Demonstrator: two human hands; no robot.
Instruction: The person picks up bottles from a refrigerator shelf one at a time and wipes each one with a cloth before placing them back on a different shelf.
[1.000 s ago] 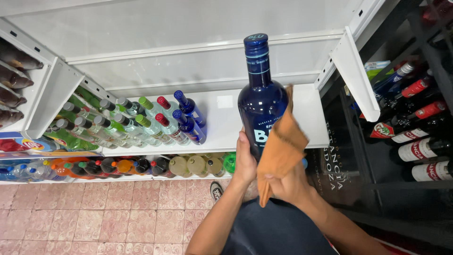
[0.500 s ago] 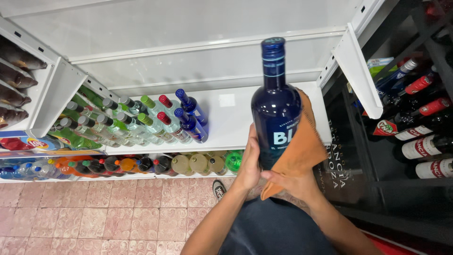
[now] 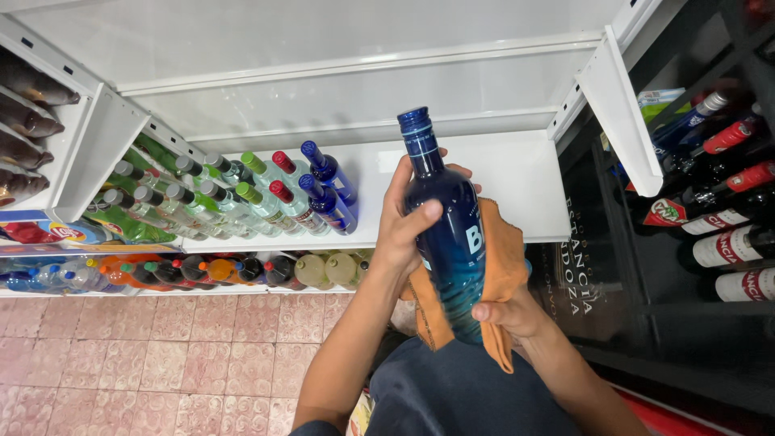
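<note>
The left hand (image 3: 404,230) has shifted up to clasp the blue bottle (image 3: 448,234) at its shoulder; the right hand (image 3: 504,311) grips its base through an orange cloth (image 3: 504,266), before the white shelf (image 3: 525,186), so wiping continues.

A shop's drinks aisle.
White metal shelving (image 3: 452,173) holds rows of small capped bottles (image 3: 242,198) at left, soft-drink bottles (image 3: 202,270) on the shelf below, and dark racks of wine bottles (image 3: 718,202) at right, above a tiled floor (image 3: 161,355).
</note>
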